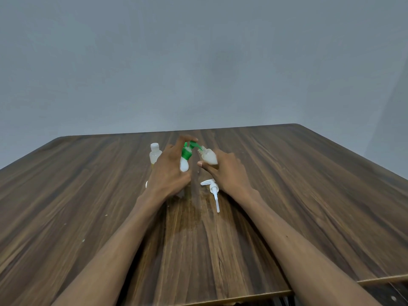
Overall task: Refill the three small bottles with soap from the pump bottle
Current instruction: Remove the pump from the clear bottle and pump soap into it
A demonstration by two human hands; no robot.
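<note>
Wood-grain worktop under me; a loose white pump head lies just below my right grip, which pinches a tilted small bottle. My left grip wraps the green-topped pump bottle, nozzle touching the small bottle's mouth. Beyond my left grip stands a capped small bottle.

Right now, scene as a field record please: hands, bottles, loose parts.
left hand: grips pump bottle, finger on its green pump
right hand: holds small bottle tilted, open mouth at the green spout
capped bottle: upright, behind left hand
white pump: loose, lying on table
third small bottle: not identifiable
</note>
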